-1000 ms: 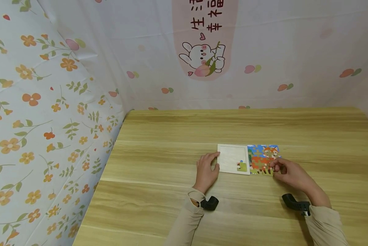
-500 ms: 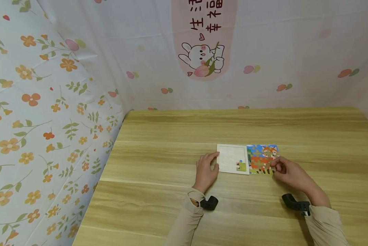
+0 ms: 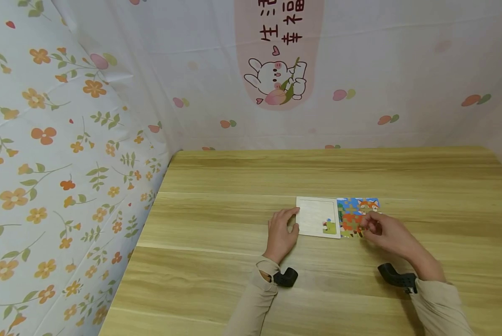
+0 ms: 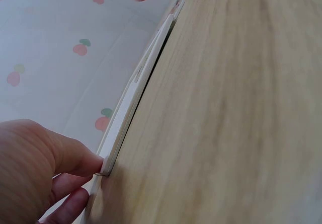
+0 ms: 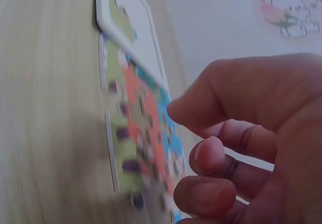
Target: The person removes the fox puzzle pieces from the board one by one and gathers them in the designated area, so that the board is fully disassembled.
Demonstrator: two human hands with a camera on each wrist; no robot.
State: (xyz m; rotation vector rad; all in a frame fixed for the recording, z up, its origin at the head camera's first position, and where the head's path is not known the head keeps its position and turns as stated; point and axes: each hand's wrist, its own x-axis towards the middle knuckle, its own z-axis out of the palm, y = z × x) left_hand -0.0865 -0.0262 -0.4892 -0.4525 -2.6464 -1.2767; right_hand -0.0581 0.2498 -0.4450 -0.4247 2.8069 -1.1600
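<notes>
A white puzzle tray (image 3: 314,217) lies flat on the table, with one green corner piece (image 3: 329,227) set in its near right corner. Against the tray's right side sits a mostly joined fox jigsaw puzzle (image 3: 346,226), with thin gaps between pieces. My left hand (image 3: 282,234) touches the tray's left edge with thumb and fingertips; in the left wrist view a fingertip presses at its corner. Over the puzzle's near right part hovers my right hand (image 3: 387,234), fingers loosely curled. The right wrist view shows nothing between these fingertips (image 5: 210,156). This hand hides some pieces in the head view.
A wooden table (image 3: 217,224) bears everything. Behind it hangs a white curtain (image 3: 192,93) with a rabbit print, and a flowered cloth (image 3: 66,186) hangs at the left. A black wrist mount (image 3: 286,278) sits on the left wrist, another mount (image 3: 395,276) on the right.
My right hand has shifted a little to the left over the puzzle. The puzzle's near right piece, which jutted out a second ago, sat closer in half a second later. The left hand stays put.
</notes>
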